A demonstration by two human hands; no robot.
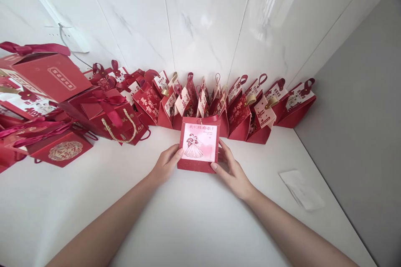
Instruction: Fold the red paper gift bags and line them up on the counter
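Between my two hands is a red wedding gift box [199,144] with a pink front panel that shows a drawn bride and groom. A dark red ribbon lies at its top edge. My left hand [167,162] grips the box's left side, thumb on the front. On the right side, my right hand [233,173] holds it with the thumb at the lower right corner and the fingers partly hidden behind. Just beyond the box stands a row of red and white gift boxes [238,121] with ribbon loops on top.
To the left, several larger red gift boxes [46,75] are piled up, one with a rope handle [135,127]. A white tissue [301,190] lies on the white table [188,225] at the right. Behind is a marbled wall [200,16]; a grey panel [354,112] borders the right side.
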